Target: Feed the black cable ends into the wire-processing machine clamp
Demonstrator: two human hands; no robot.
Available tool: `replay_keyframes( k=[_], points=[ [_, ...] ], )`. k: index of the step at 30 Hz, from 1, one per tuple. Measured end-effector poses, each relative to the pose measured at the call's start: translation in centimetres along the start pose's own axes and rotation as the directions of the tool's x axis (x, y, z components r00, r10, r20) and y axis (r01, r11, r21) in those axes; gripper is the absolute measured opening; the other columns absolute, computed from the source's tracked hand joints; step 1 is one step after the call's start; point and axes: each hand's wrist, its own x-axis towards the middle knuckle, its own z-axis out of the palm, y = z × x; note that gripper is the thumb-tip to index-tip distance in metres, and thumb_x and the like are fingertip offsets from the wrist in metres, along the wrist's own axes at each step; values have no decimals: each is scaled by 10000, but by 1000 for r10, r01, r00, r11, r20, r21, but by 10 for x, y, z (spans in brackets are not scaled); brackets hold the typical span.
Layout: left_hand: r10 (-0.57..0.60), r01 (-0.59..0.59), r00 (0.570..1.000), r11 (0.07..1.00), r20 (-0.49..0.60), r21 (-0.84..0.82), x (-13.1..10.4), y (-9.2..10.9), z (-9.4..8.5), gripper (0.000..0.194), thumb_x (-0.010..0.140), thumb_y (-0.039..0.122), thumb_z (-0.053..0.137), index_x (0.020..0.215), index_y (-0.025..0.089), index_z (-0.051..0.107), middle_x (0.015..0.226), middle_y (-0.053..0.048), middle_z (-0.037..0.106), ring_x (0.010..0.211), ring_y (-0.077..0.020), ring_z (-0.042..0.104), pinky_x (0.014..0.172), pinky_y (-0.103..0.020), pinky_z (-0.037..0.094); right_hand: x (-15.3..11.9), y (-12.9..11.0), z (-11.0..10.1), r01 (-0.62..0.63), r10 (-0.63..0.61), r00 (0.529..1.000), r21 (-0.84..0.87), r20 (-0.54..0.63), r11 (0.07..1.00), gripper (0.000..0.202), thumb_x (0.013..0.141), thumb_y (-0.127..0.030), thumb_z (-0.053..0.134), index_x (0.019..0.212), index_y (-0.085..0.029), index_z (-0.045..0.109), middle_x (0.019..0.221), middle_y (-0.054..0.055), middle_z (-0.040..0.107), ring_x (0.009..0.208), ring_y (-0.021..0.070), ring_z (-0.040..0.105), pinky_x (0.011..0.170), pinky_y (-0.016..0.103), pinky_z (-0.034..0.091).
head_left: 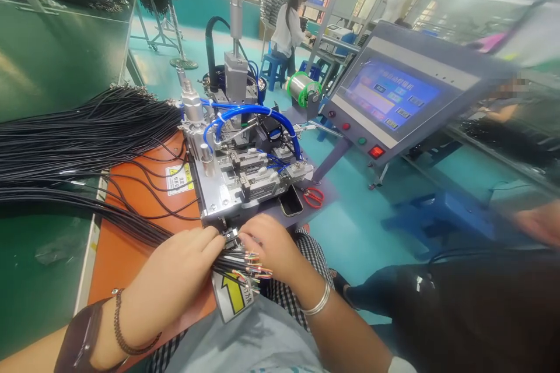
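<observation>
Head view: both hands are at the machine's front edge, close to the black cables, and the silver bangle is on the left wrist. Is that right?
Not quite: the silver bangle is on the right wrist, as the head view shows. The rest stands: the left hand and right hand are at the machine's front edge, close to the black cables.

Orange tabletop (116,256) is stretching left of the left hand (184,256) | black cables (109,122) (a thick heap) are lying partly across it, beyond that hand | machine (223,186) is standing just past the right hand (273,247) | grey surface (331,200) is carrying red-handled pliers (313,196) further right
</observation>
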Motion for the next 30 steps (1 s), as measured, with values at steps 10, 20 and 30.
replay_keyframes(
  k=[10, 20, 30],
  points=[
    [-9, 10, 1000, 1000, -28, 25, 0, -5, 7, 441, 783, -43, 391, 1129, 165, 567, 865, -61, 553, 743, -201, 546, 635, -354, 471, -2, 12, 12, -504, 445, 861, 531, 246, 681, 162, 879, -334, 521, 843, -185, 573, 807, -14, 583, 748, 129, 527, 699, 255, 400],
    [-50, 49, 998, 998, 35, 31, 0, -3, 5, 431, 811, 18, 428, 1167, 221, 564, 828, -48, 501, 710, -199, 504, 607, -344, 405, 9, 17, 19, -565, 522, 813, 569, 260, 597, 86, 781, -230, 545, 725, -167, 561, 708, -22, 563, 663, 115, 504, 649, 245, 400],
    [-66, 62, 993, 997, 99, 40, -2, -1, 1, 433, 814, 46, 449, 1198, 234, 522, 856, -51, 507, 738, -204, 506, 629, -354, 414, 9, 13, 15, -561, 510, 816, 588, 274, 582, 28, 719, -165, 548, 694, -165, 561, 672, -24, 544, 630, 105, 472, 588, 217, 381]
  ],
)
